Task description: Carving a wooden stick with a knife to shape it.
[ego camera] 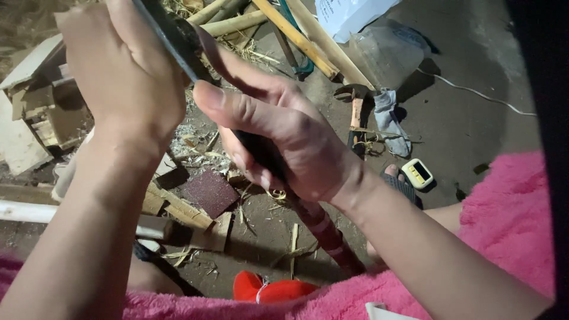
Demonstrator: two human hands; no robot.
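Both of my hands grip one long dark rod (176, 40) that runs diagonally from the top left down to the lower middle. Its lower end (325, 233) is wrapped in red and pale bands. My left hand (121, 77) is closed round the upper dark part, close to the camera. My right hand (284, 139) clasps the middle of the rod, thumb stretched along it toward the left hand. The part of the rod inside both palms is hidden.
On the dirt floor lie a maroon sandpaper square (210, 192), wood scraps (50, 112), shavings, a white pipe (24, 211), bamboo poles (299, 38), a clear plastic bag (388, 50), a white cable (474, 92) and a small yellow-white device (418, 173). Pink fuzzy clothing (510, 213) covers my lap.
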